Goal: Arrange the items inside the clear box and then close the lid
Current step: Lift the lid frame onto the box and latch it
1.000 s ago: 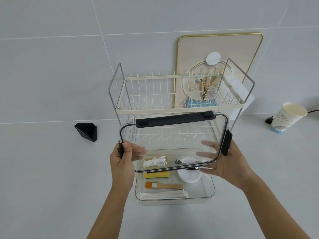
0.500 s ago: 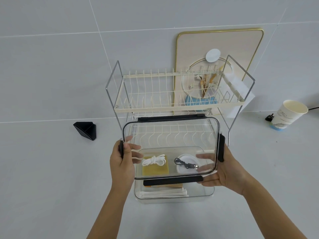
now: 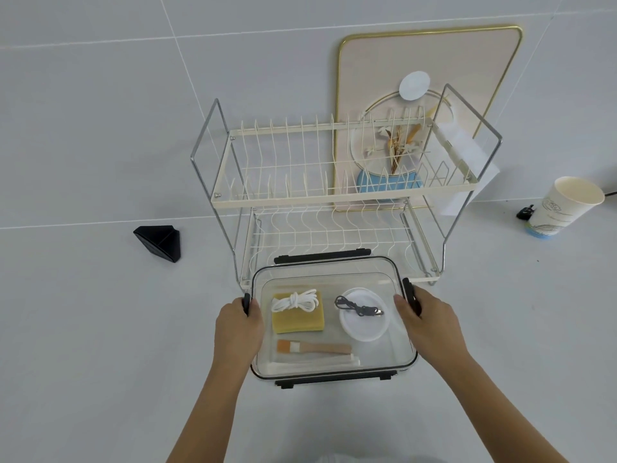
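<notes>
The clear lid (image 3: 329,274) with black clips lies flat on the clear box (image 3: 334,370) in front of me. My left hand (image 3: 238,325) grips the lid's left edge at its black side clip. At the right side clip, my right hand (image 3: 429,324) grips the other edge. Through the lid I see a yellow sponge (image 3: 298,317) with a coiled white cord (image 3: 295,300) on it, a white round dish (image 3: 364,314) holding a black cable (image 3: 359,307), a wooden brush (image 3: 314,347) and white sticks (image 3: 317,362) along the front.
A two-tier cream wire dish rack (image 3: 334,192) stands just behind the box. A framed picture (image 3: 467,78) leans on the wall behind it. A black triangular object (image 3: 160,243) lies to the left, a paper cup (image 3: 564,205) and a black plug to the right.
Both hands have brought the lid down from an upright tilt above the box to lie flat on its rim.
</notes>
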